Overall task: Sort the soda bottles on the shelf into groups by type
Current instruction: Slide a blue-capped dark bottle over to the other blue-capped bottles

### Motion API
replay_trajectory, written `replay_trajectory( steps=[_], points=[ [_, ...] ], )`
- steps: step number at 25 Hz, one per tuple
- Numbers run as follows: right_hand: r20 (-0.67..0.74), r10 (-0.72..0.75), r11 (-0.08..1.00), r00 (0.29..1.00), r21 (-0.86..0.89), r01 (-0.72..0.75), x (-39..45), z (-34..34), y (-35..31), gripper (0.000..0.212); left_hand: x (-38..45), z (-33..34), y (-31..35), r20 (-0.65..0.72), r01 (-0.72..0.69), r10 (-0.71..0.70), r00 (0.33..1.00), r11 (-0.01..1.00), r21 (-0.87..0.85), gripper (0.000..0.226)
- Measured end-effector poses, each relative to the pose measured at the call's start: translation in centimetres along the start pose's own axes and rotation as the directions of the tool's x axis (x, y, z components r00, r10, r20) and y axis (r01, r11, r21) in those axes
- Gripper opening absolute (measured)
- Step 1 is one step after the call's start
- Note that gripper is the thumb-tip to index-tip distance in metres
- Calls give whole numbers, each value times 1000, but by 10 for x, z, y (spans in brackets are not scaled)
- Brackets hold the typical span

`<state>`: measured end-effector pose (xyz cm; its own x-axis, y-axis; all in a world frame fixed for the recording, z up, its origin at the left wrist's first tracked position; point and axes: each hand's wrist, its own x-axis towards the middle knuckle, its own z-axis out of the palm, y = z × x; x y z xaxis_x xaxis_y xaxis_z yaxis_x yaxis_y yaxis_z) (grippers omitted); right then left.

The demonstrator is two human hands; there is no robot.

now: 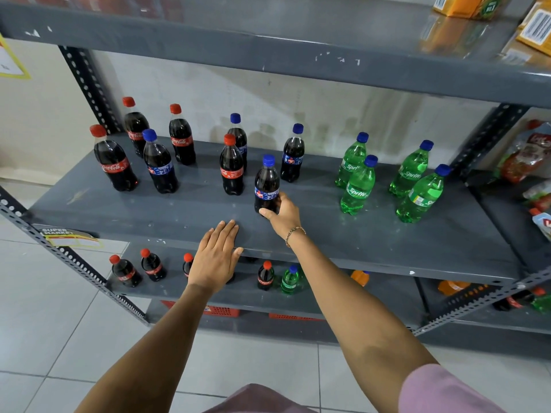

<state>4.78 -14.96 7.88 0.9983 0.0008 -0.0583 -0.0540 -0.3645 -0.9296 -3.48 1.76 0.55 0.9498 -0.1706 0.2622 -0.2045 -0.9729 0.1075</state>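
Observation:
On the grey middle shelf stand dark cola bottles. Several have red caps and red Coca-Cola labels, and several have blue caps and blue labels; the two kinds are mixed together on the left and in the middle. Several green Sprite bottles stand as a group on the right. My right hand grips the lower part of a blue-capped cola bottle that stands upright near the shelf's middle. My left hand lies flat on the shelf's front edge, fingers together, holding nothing.
A lower shelf holds small cola bottles, a small green bottle and orange bottles. The shelf above carries yellow cartons. Packaged snacks fill the rack at right. Perforated uprights frame the shelf.

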Motion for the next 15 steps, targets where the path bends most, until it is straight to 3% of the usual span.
replay_trajectory(
  steps=[15],
  points=[
    [-44,42,990,998,-135,-48,35,-47,14,47,-2,-3,-2,21,-4,4,1000,1000,16,57]
  ],
)
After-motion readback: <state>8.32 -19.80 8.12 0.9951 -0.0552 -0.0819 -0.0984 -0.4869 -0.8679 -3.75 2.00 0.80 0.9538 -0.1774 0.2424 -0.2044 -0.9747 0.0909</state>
